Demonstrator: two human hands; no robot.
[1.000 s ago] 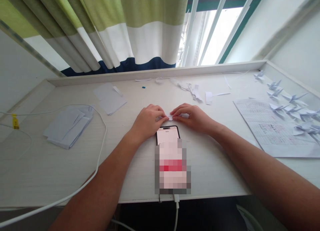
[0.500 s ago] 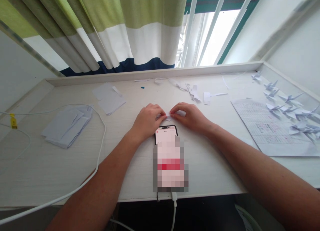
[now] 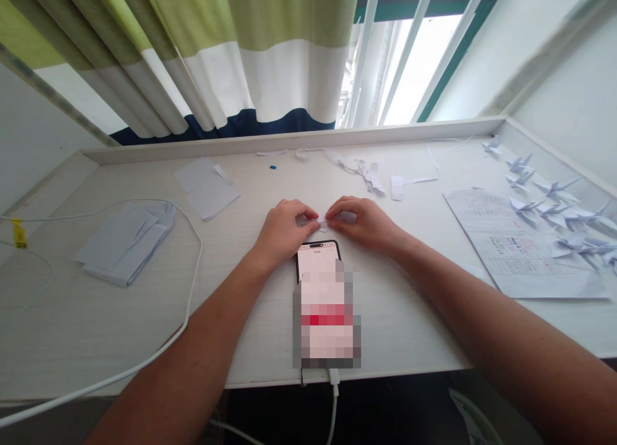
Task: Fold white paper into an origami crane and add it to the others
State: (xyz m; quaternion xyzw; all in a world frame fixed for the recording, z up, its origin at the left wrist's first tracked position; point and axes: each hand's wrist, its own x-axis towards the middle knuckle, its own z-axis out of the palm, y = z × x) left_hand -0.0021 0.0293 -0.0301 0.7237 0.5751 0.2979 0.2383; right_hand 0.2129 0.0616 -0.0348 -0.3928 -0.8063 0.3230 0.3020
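Observation:
Between my two hands lies a small piece of folded white paper (image 3: pixel 322 226), mostly covered by the fingers. My left hand (image 3: pixel 288 229) pinches its left side, thumb and forefinger together. On the opposite side my right hand (image 3: pixel 355 218) grips the paper in the same way, its fingertips almost meeting the left ones. Just below the hands a phone (image 3: pixel 319 252) lies face up, its lit screen partly blurred, with a white cable (image 3: pixel 333 393) plugged into its lower end.
Folded paper cranes (image 3: pixel 554 188) stand at the right, several on a printed sheet (image 3: pixel 491 239). Paper stacks (image 3: pixel 128 242) and loose sheets (image 3: pixel 207 188) lie left. Paper scraps (image 3: pixel 371 175) are strewn toward the back ledge. A white cord (image 3: pixel 195 284) loops across my left forearm.
Both hands keep their hold on the paper, with only slight finger movement. The whole view has shifted a little.

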